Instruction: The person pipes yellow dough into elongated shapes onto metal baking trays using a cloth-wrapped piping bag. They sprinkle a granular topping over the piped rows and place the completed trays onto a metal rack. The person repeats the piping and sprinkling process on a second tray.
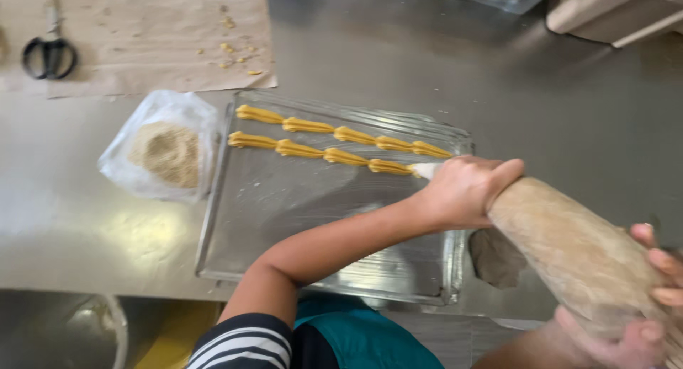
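Observation:
My left hand (466, 191) grips the narrow front of a large piping bag (569, 248) full of tan dough, just behind its white nozzle (427, 170). At the lower right, my right hand (640, 326) squeezes the bag's thick rear end. The nozzle rests at the right end of the nearer of two rows of piped orange-yellow dough strips (320, 154). Both rows lie across the far part of a metal baking tray (284, 212). My left forearm crosses over the tray's near half.
An opened clear plastic bag of pale crumbs (167, 152) lies left of the tray. Black-handled scissors (50, 56) rest on brown paper (156, 35) with scattered crumbs at the far left. A metal bowl rim (107, 326) shows bottom left. Pale containers (612, 13) stand top right.

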